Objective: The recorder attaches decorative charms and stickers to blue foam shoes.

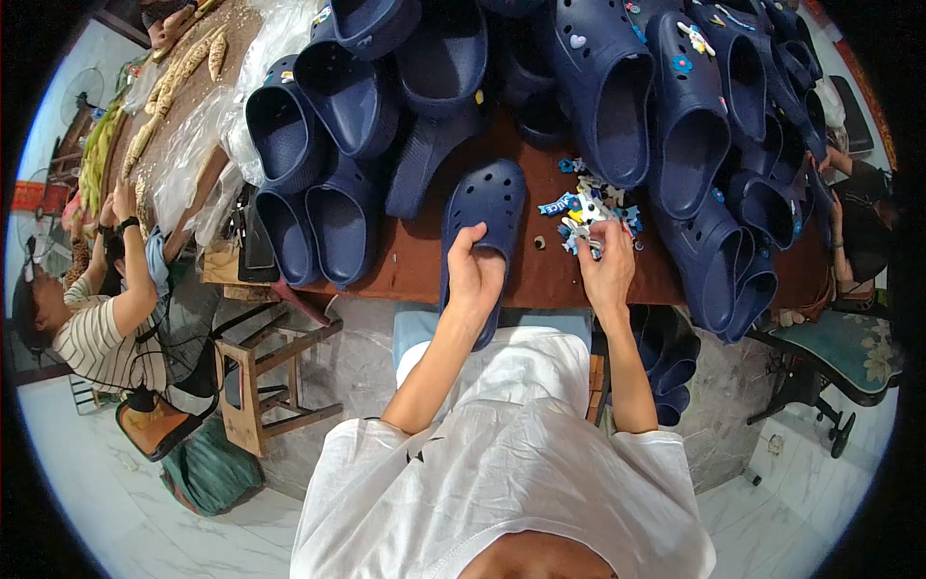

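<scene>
A navy blue clog [494, 186] with round holes in its top lies upright on the table's near edge, toe pointing away from me. My left hand [475, 278] is closed on it, thumb on top and fingers inside the opening. To its right is a small heap of colourful shoe charms [577, 205] in white, blue and yellow. My right hand [610, 268] reaches to the near side of that heap, fingertips pinched together. What sits between those fingertips is too small to make out.
Stacks of navy clogs stand left [347, 106] and right [690, 145], some with charms. A brown cloth [550, 275] covers the table. Clear plastic bags [198, 145] and a wooden stool [256, 376] are at left. Other people sit at both sides; a chair [834, 352] stands right.
</scene>
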A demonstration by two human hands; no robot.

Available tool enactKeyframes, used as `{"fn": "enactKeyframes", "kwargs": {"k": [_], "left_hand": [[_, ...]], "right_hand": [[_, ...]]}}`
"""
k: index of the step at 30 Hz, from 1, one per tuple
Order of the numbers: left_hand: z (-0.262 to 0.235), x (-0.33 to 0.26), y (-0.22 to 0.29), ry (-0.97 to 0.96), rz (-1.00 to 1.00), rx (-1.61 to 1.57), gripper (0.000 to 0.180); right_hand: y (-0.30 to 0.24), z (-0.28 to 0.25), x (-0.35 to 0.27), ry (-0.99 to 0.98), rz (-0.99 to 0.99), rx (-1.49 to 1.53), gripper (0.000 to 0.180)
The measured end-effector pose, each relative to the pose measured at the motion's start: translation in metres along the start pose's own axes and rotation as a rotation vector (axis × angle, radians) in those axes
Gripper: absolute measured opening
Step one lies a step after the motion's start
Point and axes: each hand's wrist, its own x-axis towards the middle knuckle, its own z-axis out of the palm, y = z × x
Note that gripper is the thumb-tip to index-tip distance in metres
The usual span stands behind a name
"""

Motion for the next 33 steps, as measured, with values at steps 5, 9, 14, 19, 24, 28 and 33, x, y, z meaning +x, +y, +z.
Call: {"fn": "enactKeyframes", "kwargs": {"k": [5,9,14,19,24,28,33], "left_hand": [[-0.006,-0.034,-0.004,0.062,-0.021,0.047,0.033],[-0.007,-0.048,-0.006,0.098,-0.011,0.051,0.046],[-0.013,-0.051,-0.01,0.086,-0.053,0.038,0.043],[-0.013,-0.055,-0.013,0.125,-0.049,0.079,0.039],[-0.012,-0.059,-0.012,0.14,-0.057,0.096,0.034],[-0.009,-0.062,-0.015,0.204,-0.083,0.141,0.03],[-0.007,-0.066,-0.017,0.145,-0.019,0.177,0.025]], "right_hand": [[-0.005,0.0,-0.004,0.002,0.156,0.255,0.025],[-0.028,-0.006,-0.006,-0.053,0.157,0.418,0.02],[-0.059,0.003,-0.014,-0.07,-0.111,0.506,0.018],[-0.058,0.013,-0.024,-0.066,-0.229,0.418,0.02],[-0.059,0.006,-0.025,-0.173,-0.11,0.572,0.016],[-0.044,0.017,-0.027,-0.221,0.061,0.787,0.013],[-0.045,0.017,-0.02,-0.404,0.325,1.132,0.022]]}}
